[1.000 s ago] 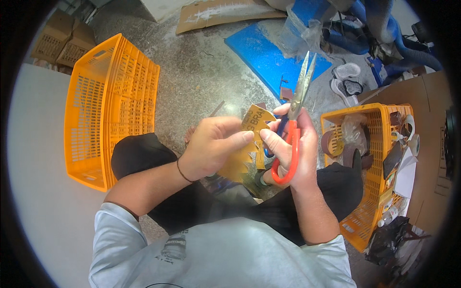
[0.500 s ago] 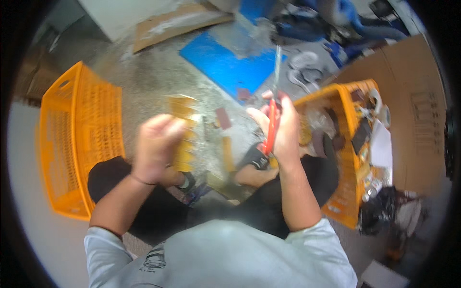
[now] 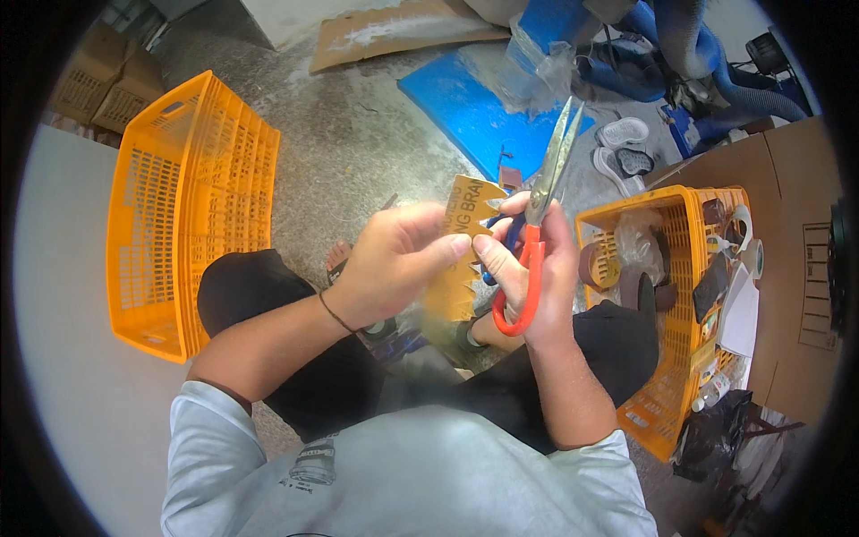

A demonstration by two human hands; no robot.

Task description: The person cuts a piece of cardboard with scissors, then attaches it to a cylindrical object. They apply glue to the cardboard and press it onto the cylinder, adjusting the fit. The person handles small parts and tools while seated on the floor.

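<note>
Pinched in my left hand (image 3: 389, 264) is a yellow-brown strip (image 3: 467, 208) of printed sheet, its right edge cut into jagged teeth. My right hand (image 3: 550, 291) is closed round a pair of scissors (image 3: 549, 179) with a red handle. Their metal blades point up and away, slightly parted, clear of the strip. The right thumb tip meets the strip's toothed edge beside the left thumb. Something dark blue (image 3: 514, 234) shows between the right fingers; I cannot tell whether it belongs to the scissors. The strip's lower end is blurred.
An orange crate (image 3: 192, 224) stands at left. Another orange crate (image 3: 676, 358) at right holds rolls, clear plastic and scraps, beside a large cardboard sheet (image 3: 787, 295). Ahead lie a blue board (image 3: 456, 98), white shoes (image 3: 622, 134) and a brown cardboard piece (image 3: 385, 40).
My left hand has brought the strip rightward to the right hand, so the thumbs are now close together. The scissors have shifted slightly right. The view has turned somewhat.
</note>
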